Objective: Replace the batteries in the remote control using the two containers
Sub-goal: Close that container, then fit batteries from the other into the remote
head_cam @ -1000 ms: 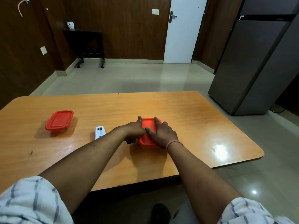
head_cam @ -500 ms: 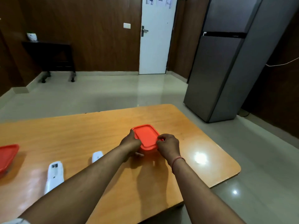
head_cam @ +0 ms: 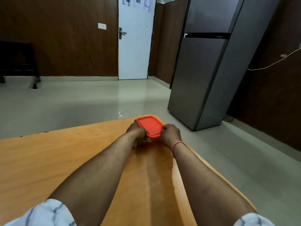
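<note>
The left hand [head_cam: 136,131] and right hand [head_cam: 171,133] close on opposite sides of one red-lidded container [head_cam: 149,126]. Each grip is curled shut against the lid rim; the container sits between the two grips, at the far corner of the counter [head_cam: 65,160]. The lid is still seated, with no gap visible. The remote, the batteries and the second container are out of view. Judged progress: early stage. Opening this container is the step in hand; battery removal, battery fitting and use of the other container remain
</note>
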